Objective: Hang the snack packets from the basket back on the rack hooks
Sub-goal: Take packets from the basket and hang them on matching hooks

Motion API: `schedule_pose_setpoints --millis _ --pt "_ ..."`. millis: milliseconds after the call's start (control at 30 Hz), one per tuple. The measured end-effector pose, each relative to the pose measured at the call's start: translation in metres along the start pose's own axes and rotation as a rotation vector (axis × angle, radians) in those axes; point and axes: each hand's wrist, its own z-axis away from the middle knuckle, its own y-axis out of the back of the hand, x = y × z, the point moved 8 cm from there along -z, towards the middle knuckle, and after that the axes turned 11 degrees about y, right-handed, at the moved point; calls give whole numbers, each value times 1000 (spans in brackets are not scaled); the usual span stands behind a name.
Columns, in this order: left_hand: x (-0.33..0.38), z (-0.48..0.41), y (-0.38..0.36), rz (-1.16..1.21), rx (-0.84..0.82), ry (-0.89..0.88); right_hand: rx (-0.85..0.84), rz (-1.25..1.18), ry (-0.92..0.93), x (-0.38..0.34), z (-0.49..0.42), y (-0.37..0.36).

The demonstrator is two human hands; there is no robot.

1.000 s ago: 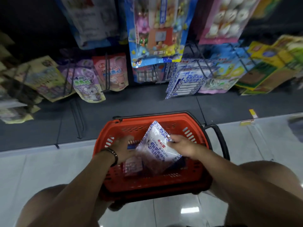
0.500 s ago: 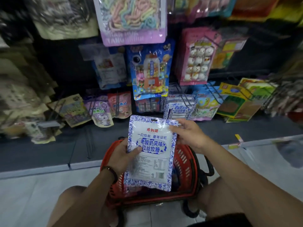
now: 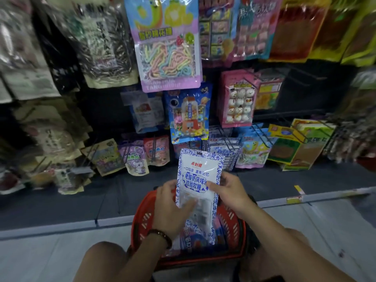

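Note:
A white snack packet with a blue patterned border (image 3: 198,176) is held upright above the red basket (image 3: 142,220). My left hand (image 3: 173,208) grips its lower left side and my right hand (image 3: 230,190) grips its right edge. Its hang hole is at the top. Just behind it, a row of matching blue-and-white packets (image 3: 223,151) hangs on a low rack hook. More packets lie in the basket, mostly hidden under the held one.
The rack is full of hanging packets: a purple candy bag (image 3: 166,43), a blue toy-candy bag (image 3: 188,115), a pink marshmallow bag (image 3: 237,98). Empty black hooks (image 3: 301,76) stick out at the right. A dark base shelf (image 3: 264,186) runs along the floor.
The packet was lifted out of the basket and raised upright toward the rack. My right hand slid from the top corner down to the packet's right edge; the view tilted up.

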Motion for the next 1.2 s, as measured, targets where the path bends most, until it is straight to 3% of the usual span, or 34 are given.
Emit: schedule_pose_setpoints --millis 100,333,433,533,800,1200 --pt "10 16 -30 -55 -143 23 10 30 51 -13 3 -14" --pt "-2 -1 -16 255 -62 126 -169 58 132 -32 12 -34" --pt "-7 -7 -2 317 -72 177 -69 132 122 -26 5 -5" --pt "0 -12 -1 308 -211 158 84 194 25 -11 -3 26" --pt "18 -33 -15 336 -388 197 72 20 28 10 -26 36" --pt "33 -80 -33 223 -226 153 118 1 78 33 -56 53"
